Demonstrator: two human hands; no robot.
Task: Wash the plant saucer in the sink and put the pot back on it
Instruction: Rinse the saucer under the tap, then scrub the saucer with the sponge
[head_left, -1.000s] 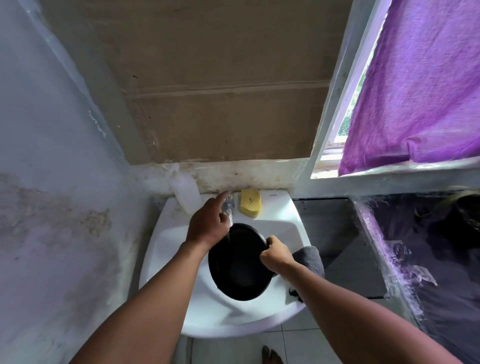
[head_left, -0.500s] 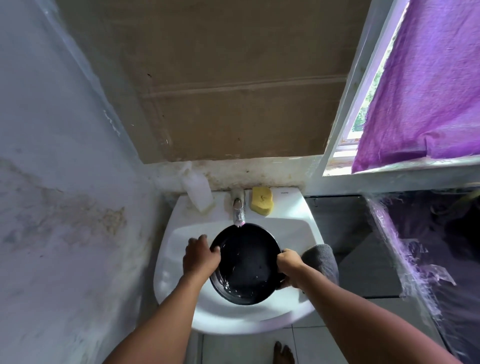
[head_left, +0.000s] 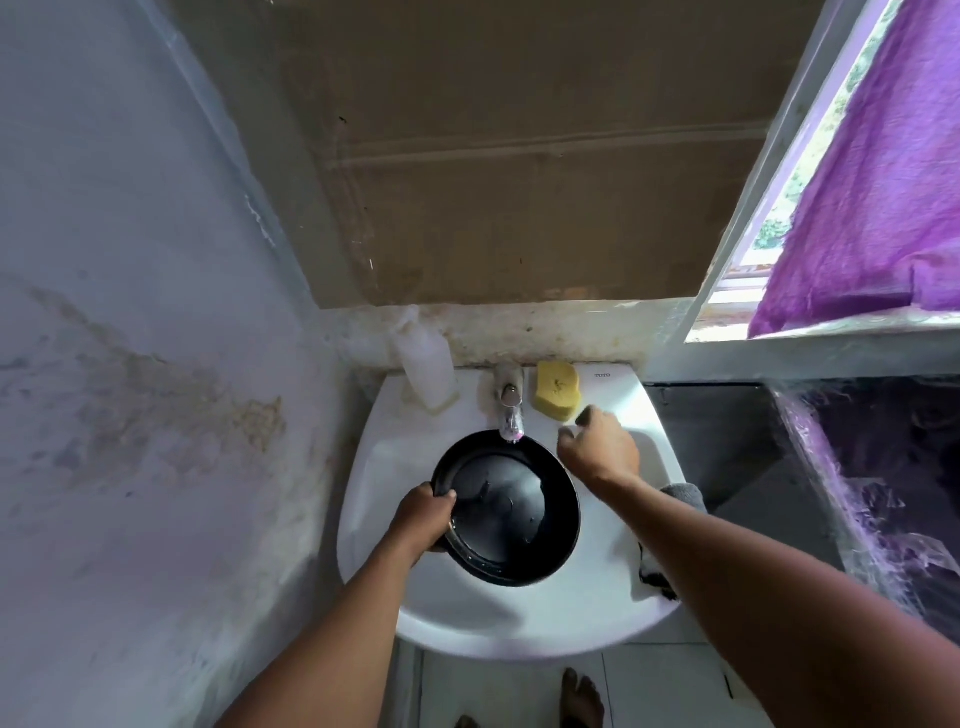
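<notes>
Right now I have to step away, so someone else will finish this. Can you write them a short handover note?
Left hand grips the black saucer by its left rim, holding it over the sink basin under the tap.
Right hand holds nothing, fingers loosely curled, just short of the yellow sponge on the sink's back ledge.
Done: saucer is wet.
Left: take the sponge, scrub, rinse, then set the pot back on it. The pot is not in view.

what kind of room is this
Most likely a small bathroom or washroom: a white wall-hung sink with a tap, a yellow sponge and a soap bottle on its ledge, beside a window.
</notes>
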